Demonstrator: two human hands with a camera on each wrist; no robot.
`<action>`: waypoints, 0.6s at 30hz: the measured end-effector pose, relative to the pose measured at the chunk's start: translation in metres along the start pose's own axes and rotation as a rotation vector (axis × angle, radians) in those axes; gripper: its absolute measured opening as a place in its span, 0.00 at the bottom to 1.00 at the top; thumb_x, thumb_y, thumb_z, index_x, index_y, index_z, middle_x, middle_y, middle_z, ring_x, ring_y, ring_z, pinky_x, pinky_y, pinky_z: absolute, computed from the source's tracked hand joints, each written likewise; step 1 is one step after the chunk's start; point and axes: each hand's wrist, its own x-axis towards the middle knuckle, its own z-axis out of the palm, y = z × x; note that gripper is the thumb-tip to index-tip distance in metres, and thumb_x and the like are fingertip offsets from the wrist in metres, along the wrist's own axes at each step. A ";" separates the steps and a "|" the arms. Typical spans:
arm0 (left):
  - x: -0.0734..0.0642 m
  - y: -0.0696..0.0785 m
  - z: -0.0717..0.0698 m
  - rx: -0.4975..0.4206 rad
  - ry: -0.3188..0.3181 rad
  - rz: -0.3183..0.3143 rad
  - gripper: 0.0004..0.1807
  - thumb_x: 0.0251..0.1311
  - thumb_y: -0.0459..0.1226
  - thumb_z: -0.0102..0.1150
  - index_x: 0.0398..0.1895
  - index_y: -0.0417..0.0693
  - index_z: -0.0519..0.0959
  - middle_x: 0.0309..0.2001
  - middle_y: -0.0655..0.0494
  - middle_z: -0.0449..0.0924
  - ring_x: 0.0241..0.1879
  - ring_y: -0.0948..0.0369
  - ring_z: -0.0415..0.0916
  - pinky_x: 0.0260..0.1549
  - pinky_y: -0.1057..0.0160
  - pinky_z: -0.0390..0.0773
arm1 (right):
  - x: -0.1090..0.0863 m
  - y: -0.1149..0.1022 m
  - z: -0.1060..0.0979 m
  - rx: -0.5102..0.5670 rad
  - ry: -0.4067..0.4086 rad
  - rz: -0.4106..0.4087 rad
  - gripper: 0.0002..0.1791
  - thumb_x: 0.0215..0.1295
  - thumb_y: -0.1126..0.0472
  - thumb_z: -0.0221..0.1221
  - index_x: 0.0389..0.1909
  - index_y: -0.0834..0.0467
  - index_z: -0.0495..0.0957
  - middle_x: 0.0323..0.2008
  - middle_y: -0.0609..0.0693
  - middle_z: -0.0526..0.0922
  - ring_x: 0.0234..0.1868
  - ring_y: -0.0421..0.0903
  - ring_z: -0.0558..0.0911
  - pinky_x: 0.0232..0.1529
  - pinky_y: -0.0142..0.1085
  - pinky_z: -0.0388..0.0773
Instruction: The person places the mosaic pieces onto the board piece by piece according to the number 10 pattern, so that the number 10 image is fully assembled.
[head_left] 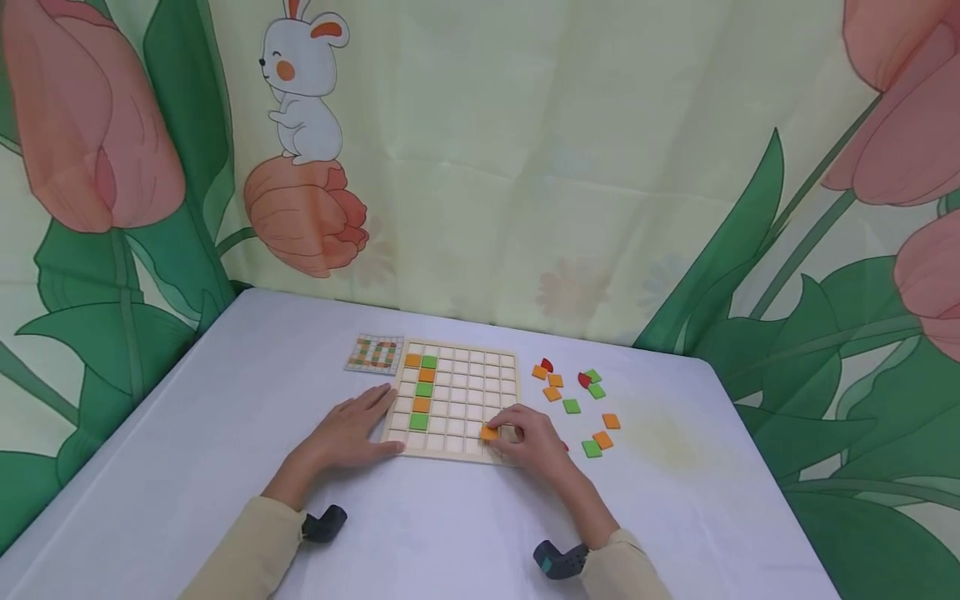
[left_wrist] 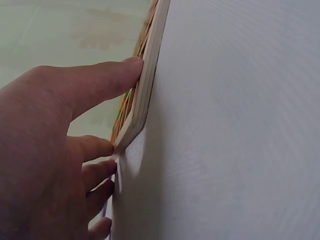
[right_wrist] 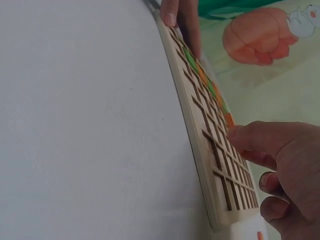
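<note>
A wooden grid board (head_left: 455,408) lies on the table, with several orange and green square tiles set in cells of its left columns. My left hand (head_left: 352,429) rests at the board's left edge; in the left wrist view its thumb (left_wrist: 107,82) touches the frame and the fingers are extended. Over the lower right cells, my right hand (head_left: 531,437) pinches an orange square tile (head_left: 489,433) between thumb and fingers. The right wrist view shows this orange tile (right_wrist: 229,120) tilted close above the grid, partly hidden by the fingertips.
A small printed pattern card (head_left: 375,354) lies beside the board's upper left corner. Right of the board are scattered loose tiles: orange squares (head_left: 552,393), green squares (head_left: 572,406) and red rounded pieces (head_left: 584,380). A printed curtain (head_left: 525,167) hangs behind the table (head_left: 450,533).
</note>
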 end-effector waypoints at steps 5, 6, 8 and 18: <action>0.001 0.002 0.000 0.000 -0.024 -0.013 0.50 0.57 0.61 0.57 0.75 0.45 0.53 0.77 0.45 0.50 0.75 0.45 0.49 0.70 0.39 0.54 | 0.011 -0.012 0.011 0.004 -0.047 -0.016 0.08 0.56 0.60 0.68 0.38 0.49 0.87 0.37 0.43 0.84 0.27 0.39 0.69 0.25 0.24 0.65; 0.002 0.002 -0.001 -0.001 -0.026 -0.014 0.49 0.57 0.60 0.57 0.76 0.45 0.53 0.77 0.45 0.50 0.75 0.45 0.49 0.70 0.39 0.54 | 0.014 -0.014 0.014 0.000 -0.051 -0.024 0.08 0.56 0.60 0.68 0.38 0.49 0.87 0.37 0.43 0.84 0.27 0.39 0.69 0.26 0.25 0.65; 0.001 0.002 -0.001 -0.008 -0.032 -0.017 0.49 0.58 0.60 0.57 0.76 0.45 0.53 0.77 0.45 0.50 0.75 0.45 0.48 0.70 0.39 0.54 | 0.017 -0.020 0.020 0.000 -0.062 -0.028 0.08 0.57 0.59 0.68 0.38 0.49 0.87 0.37 0.42 0.84 0.27 0.39 0.69 0.26 0.25 0.65; 0.001 0.002 -0.002 -0.017 -0.049 -0.034 0.49 0.58 0.59 0.58 0.76 0.46 0.53 0.77 0.47 0.49 0.76 0.47 0.47 0.71 0.39 0.52 | 0.034 -0.042 0.046 0.020 -0.054 -0.095 0.05 0.57 0.56 0.69 0.35 0.48 0.86 0.37 0.41 0.86 0.30 0.38 0.72 0.29 0.25 0.67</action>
